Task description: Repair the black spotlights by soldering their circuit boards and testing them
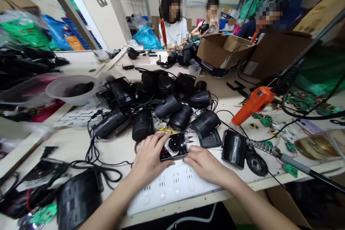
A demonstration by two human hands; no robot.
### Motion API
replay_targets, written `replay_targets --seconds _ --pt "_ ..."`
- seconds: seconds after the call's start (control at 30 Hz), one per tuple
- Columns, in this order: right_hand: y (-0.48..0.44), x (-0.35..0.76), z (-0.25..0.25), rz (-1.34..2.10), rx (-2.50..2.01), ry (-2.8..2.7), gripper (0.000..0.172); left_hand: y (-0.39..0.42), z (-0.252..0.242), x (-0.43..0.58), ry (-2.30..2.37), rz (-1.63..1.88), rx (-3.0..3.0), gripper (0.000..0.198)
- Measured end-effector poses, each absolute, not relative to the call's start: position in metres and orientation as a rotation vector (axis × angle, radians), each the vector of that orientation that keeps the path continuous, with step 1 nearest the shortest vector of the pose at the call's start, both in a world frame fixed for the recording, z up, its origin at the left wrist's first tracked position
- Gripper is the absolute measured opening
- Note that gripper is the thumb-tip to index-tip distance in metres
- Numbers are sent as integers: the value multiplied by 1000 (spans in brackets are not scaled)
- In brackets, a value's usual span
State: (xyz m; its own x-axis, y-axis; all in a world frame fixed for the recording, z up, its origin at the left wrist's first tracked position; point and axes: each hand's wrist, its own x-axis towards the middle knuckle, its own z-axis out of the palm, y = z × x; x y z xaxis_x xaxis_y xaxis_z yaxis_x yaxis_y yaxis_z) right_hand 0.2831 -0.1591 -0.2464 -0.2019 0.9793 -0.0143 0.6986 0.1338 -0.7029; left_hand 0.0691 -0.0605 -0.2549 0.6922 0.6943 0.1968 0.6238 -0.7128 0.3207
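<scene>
Holding a small black module (174, 146) with a round fan in its face, the person at the bench (81, 143) seemed to be in the middle of fitting or checking that part by hand; that is my reading, not something plainly shown. The module sat just above the white power strip (172, 187), at the near edge of a heap of black housings (167, 106) and tangled wires (91, 158). The left hand (149, 158) was curled over its left side, fingers wrapped onto the top edge and closed on it. The right hand (206, 163) lay palm down on the strip, fingertips bunched against the module's right edge; whether it pinched or only steadied I could not tell. Both forearms came in low from the near side, wrists close together, hands nearly meeting around the part. Any further move would call for a firm left grip and fine fingertip work on the right. An orange screwdriver (254, 102) hung untouched, well off to the right.
</scene>
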Motion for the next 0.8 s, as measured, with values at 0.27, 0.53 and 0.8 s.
replay_targets --seconds 0.27,0.53,0.8 --pt "-129 285 -258 814 -1506 -1998 17 -42 -265 71 1055 460 2737 71" --pt "-93 294 -265 765 -1434 -2052 12 -21 -270 69 1108 485 2810 72" --pt "-125 291 -235 746 -1585 -2083 27 -18 -262 75 1077 433 2827 71"
